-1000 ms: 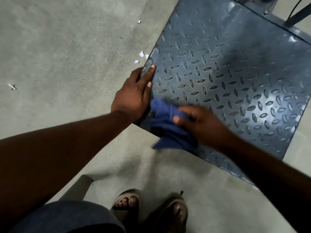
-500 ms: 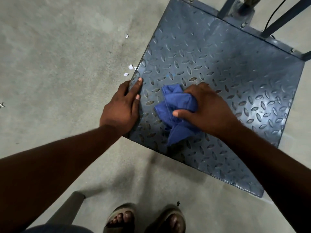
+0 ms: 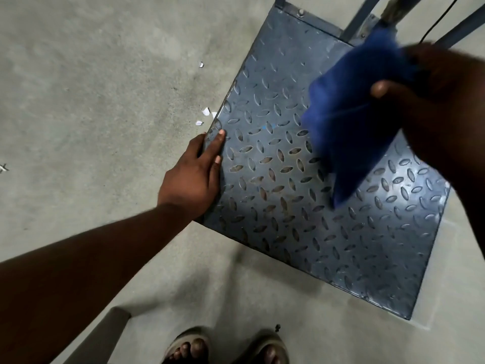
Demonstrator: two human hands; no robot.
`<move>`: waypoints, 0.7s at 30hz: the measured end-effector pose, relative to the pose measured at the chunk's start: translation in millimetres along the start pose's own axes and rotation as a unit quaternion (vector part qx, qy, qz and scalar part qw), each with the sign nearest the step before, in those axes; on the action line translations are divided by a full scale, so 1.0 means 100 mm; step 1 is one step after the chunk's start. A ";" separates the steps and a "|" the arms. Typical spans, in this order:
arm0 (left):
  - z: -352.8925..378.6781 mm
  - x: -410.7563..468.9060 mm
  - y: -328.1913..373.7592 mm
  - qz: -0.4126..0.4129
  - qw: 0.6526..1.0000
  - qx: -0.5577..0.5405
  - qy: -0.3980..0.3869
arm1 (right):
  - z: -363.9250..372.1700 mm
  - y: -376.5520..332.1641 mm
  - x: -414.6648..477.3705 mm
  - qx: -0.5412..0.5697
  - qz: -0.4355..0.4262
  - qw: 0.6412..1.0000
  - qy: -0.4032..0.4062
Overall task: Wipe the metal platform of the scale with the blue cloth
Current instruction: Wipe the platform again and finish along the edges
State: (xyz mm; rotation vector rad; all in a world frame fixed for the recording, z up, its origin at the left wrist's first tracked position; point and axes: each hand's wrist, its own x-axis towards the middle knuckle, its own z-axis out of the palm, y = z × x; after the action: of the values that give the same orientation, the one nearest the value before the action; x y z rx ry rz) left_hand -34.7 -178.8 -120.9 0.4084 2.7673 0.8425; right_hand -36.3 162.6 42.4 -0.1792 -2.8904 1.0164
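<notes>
Over the far right part of the platform, the right hand (image 3: pixel 430 106) grips the bunched blue cloth (image 3: pixel 351 111), thumb pinched across it; hand and cloth are blurred, and the cloth's lower corner hangs over the plate, so whether it touches the metal cannot be told. Half a second ago the cloth was pressed down near the left edge, just beside the other hand; it has since swept away toward the back right, which suggests a long stroke across ground not yet wiped. The left hand (image 3: pixel 194 174) stays flat, fingers straight, along the left edge of the metal platform (image 3: pixel 288 206), bracing it. The platform is dark diamond-tread plate, with brownish grime in the treads near the middle. It sits on a grey concrete floor (image 3: pixel 91 101) with small white paper scraps (image 3: pixel 206 111) just beside its left corner; sandalled feet (image 3: pixel 223 348) stand below.
</notes>
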 end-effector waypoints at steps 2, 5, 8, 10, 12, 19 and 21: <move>-0.02 -0.01 0.01 0.000 1.000 0.002 0.001 | 0.00 -0.09 0.03 -0.079 -0.029 0.996 0.030; -0.02 -0.01 0.02 -0.001 1.000 0.017 -0.003 | 0.25 -0.27 -0.04 -0.157 -0.048 0.986 -0.003; 0.01 0.00 0.01 0.017 0.998 0.059 0.002 | 0.68 -0.43 -0.30 -0.170 -0.055 0.967 -0.179; 0.04 0.00 0.00 0.059 0.992 0.114 0.006 | 0.97 -0.43 -0.48 -0.171 -0.037 0.943 -0.282; 0.06 -0.01 0.02 0.089 0.985 0.149 0.010 | 1.16 -0.31 -0.58 -0.149 -0.036 0.954 -0.257; 0.03 0.00 0.06 0.130 0.976 0.177 0.007 | 1.64 0.13 -0.66 -0.184 -0.099 0.972 -0.107; 0.03 0.00 0.05 0.125 0.978 0.167 0.011 | 1.66 0.18 -0.65 -0.190 -0.087 0.970 -0.125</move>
State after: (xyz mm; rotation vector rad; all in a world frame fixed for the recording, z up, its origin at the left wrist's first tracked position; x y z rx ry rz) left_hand -33.0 -173.7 -120.5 0.8252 2.9216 0.4243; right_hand 11.7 64.9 -100.2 0.1945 -3.2307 0.4783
